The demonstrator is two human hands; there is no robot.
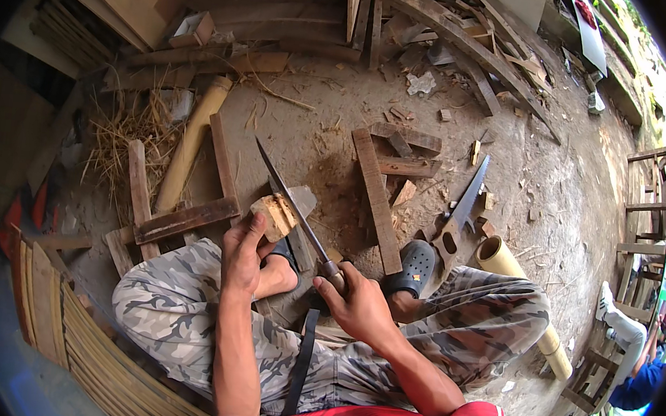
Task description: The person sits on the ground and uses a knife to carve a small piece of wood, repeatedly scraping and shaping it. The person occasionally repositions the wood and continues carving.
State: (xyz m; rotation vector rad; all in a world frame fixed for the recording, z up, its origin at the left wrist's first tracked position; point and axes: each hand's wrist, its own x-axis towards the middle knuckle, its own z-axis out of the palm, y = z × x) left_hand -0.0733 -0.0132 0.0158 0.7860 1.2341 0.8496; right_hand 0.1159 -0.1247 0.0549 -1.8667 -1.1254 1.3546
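Observation:
My left hand (242, 254) is closed around a small pale wooden block (275, 217), holding it up in front of my left shin. In my right hand (360, 304) is the handle of a long knife (308, 234), its narrow blade slanting up and to the left. The blade crosses the right side of the block; whether it cuts in or only rests there I cannot tell. Behind the block and blade a grey, flat-faced piece (303, 199) shows in part.
A handsaw (461, 211) lies beside my right clog (413, 269). Rough planks (377, 200) lie ahead, a joined wooden frame (188, 221) to the left. Bamboo tubes (194, 144) lie on both sides. Scrap timber (473, 50) is heaped at the back. Another person (638, 385) sits far right.

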